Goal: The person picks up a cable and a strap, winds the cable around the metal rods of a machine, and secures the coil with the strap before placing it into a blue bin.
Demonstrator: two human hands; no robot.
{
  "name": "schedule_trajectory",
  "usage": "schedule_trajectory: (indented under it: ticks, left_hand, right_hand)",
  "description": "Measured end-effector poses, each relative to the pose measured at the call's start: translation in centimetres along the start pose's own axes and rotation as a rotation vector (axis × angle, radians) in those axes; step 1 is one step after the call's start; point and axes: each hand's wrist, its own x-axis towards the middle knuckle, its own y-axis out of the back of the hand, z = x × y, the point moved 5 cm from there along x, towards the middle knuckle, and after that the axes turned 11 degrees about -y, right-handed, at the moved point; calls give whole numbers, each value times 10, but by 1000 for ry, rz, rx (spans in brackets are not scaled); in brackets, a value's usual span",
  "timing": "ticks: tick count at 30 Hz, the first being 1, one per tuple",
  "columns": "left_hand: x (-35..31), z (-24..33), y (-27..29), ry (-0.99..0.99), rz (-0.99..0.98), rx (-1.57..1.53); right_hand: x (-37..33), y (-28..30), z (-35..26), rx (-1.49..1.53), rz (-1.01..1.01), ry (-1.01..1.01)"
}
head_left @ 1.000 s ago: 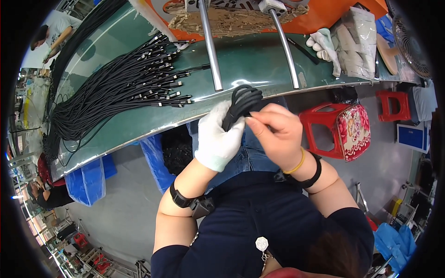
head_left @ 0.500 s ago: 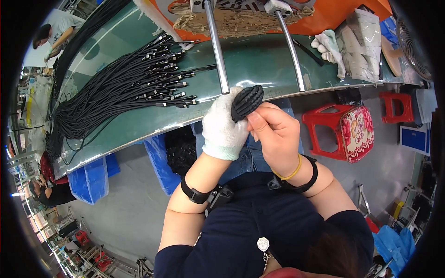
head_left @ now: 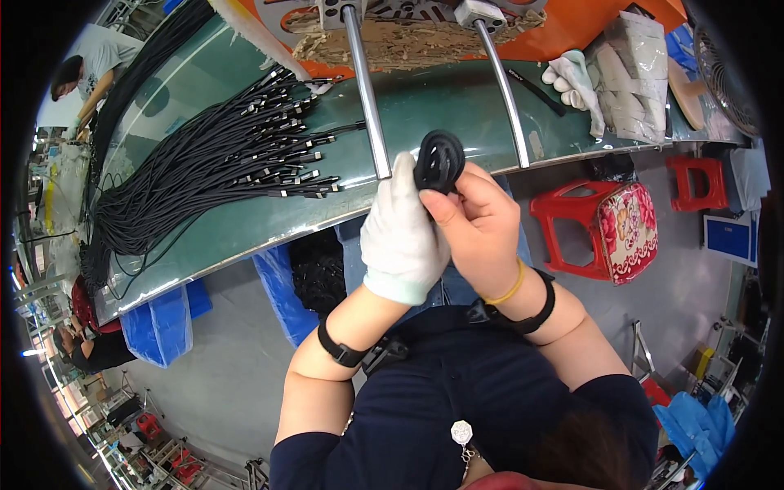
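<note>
The coiled black cable (head_left: 440,163) lies at eleven o'clock from the right hand (head_left: 483,229), its fingers pinching; whether the left hand (head_left: 402,241) grips, I cannot tell.

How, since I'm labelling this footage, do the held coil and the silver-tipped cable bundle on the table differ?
The coil is wound into a compact loop; the cable bundle is spread lengthwise. The coil is held in the right hand; the bundle rests on the green table. The coil is smaller than the bundle. Both look black.
</note>
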Motion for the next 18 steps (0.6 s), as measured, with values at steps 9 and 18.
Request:
schedule_trajectory:
  ticks: [9,18]
  left_hand:
    - [-11,-19,-13,272,-362,-653]
    - [-10,-15,-9,13,-341,305]
  right_hand:
    - [10,16,9,472,-482,-324]
    - [-2,16,16,105,-230,-159]
